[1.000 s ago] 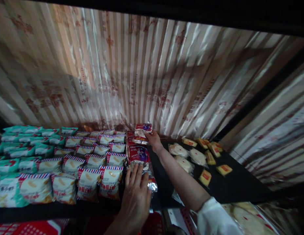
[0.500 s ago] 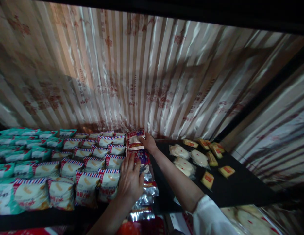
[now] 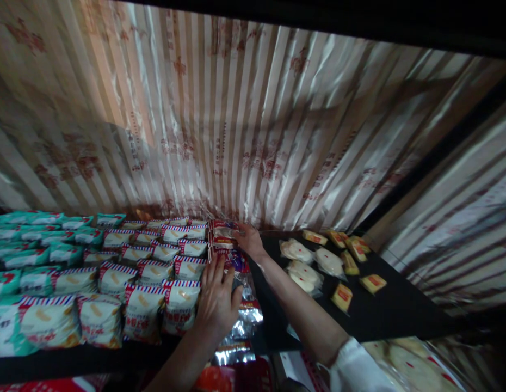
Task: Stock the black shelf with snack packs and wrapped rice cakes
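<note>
"Where are the red snack packets [image 3: 239,261]?"
"Under the left hand [image 3: 217,296], fingers spread. The right hand [image 3: 250,240] touches the rearmost packet [image 3: 222,234], grip unclear."
"Hemmed in?"
"Striped-top snack bags [image 3: 181,305] left, wrapped flat rounds [image 3: 329,262] right."

Glossy, foil-like red packets [image 3: 223,233]

A black shelf [image 3: 400,313] carries, from left to right, rows of teal bags [image 3: 65,253], rows of white bags [image 3: 142,313] with striped tops, a column of red-and-silver packets [image 3: 245,286], pale round items [image 3: 329,262] in clear wrap, and small yellow packs [image 3: 373,283] spread loosely.
</note>
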The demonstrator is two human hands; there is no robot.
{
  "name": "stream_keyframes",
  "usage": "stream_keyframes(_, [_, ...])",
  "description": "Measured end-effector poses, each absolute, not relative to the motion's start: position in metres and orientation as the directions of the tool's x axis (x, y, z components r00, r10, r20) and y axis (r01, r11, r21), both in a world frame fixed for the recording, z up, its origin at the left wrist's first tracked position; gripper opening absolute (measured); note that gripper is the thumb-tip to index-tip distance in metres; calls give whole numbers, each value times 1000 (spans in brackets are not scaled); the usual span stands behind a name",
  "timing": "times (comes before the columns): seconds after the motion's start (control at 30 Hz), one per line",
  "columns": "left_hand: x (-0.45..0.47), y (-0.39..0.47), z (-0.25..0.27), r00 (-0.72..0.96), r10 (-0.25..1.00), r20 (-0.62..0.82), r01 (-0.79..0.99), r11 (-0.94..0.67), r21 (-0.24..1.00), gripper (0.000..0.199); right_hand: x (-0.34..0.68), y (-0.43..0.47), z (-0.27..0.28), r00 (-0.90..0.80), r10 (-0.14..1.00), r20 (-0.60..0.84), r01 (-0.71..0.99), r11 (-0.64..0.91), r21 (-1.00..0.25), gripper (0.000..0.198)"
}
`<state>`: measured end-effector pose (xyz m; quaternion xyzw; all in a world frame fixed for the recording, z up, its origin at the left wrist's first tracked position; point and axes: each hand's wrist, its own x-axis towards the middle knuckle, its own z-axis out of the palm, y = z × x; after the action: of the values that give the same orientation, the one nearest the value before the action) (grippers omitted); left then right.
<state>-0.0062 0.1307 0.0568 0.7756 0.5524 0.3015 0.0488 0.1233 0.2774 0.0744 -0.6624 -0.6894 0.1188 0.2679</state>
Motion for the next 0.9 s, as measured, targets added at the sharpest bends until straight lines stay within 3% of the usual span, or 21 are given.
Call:
stream_keyframes(0.17, [-14, 115, 51, 297, 843, 449, 785, -484, 388, 52, 140, 240, 77, 47, 959, 280, 786, 137, -603, 31])
stream_keyframes(0.33, [-19, 99, 41, 297, 848, 438, 788, -477, 388, 61, 156, 191, 79, 88, 983, 158, 775, 32, -631, 34])
stream_keyframes(0.5, [-21, 89, 34, 291, 849, 441, 771, -481, 417, 53, 160, 160, 75, 46, 998, 45, 758, -6, -652, 45])
stream_keyframes(0.7, [-16, 83, 30, 244, 835, 494, 741, -489, 461, 38, 156, 146, 77, 41, 998, 37, 720, -4, -694, 35])
stream_keyframes(0.9, [-19, 75, 30, 247, 824, 509, 743, -499, 446, 39, 156, 141, 70, 63, 997, 50, 722, -11, -692, 38])
